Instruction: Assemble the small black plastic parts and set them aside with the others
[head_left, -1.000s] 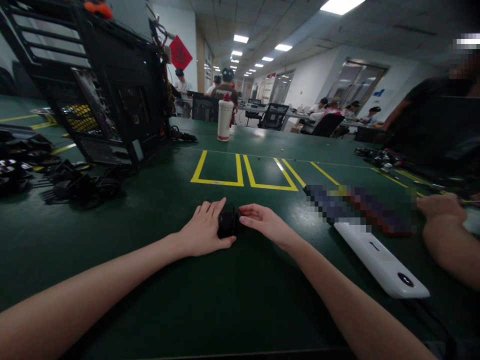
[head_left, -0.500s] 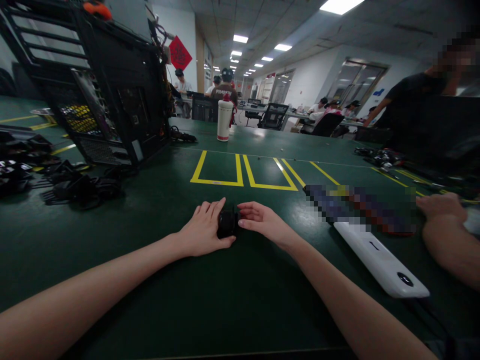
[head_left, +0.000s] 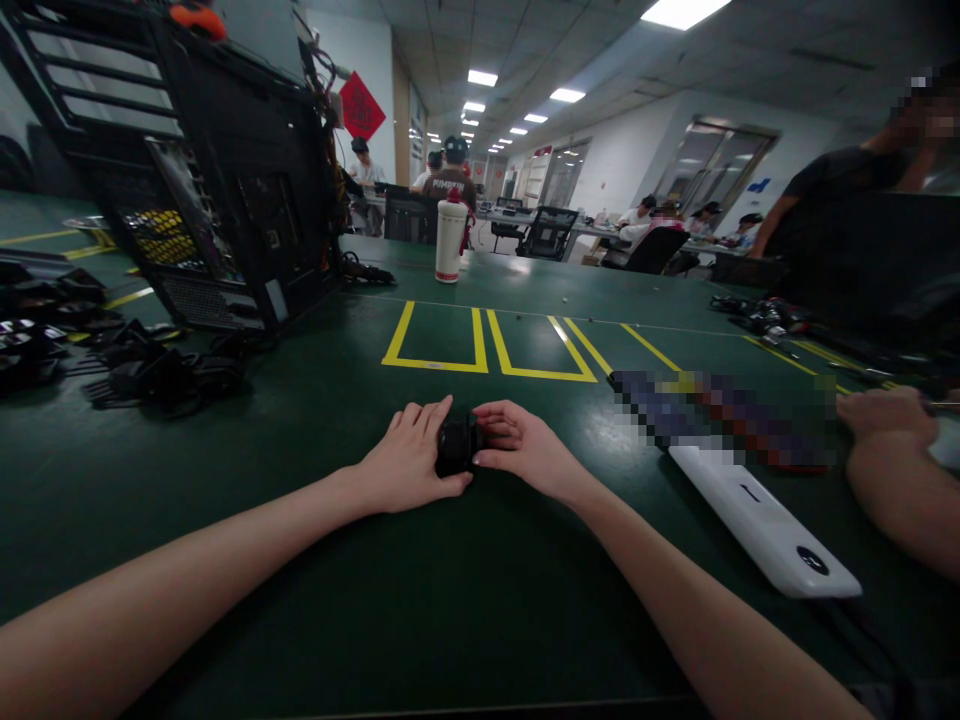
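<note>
A small black cylindrical object [head_left: 456, 444] rests on the green table [head_left: 420, 600] between both of my hands. Its kind does not show clearly. My left hand [head_left: 405, 460] lies against its left side, with the thumb below it and the fingers curved over the far side. From the right, my right hand [head_left: 525, 450] closes its thumb and curled fingers on the object's right end. Part of the object is hidden behind the fingers.
An opened black computer case [head_left: 225, 180] stands at the left, beside a heap of black parts [head_left: 165, 370]. A white bottle [head_left: 448, 240] stands farther back. On the right lie a white power strip [head_left: 765, 520] and a co-worker's arm [head_left: 900, 470]. Yellow tape [head_left: 435, 366] marks the table.
My right hand has shifted slightly left, and its fingers have closed in on the black object's right end. My left hand has stayed in place.
</note>
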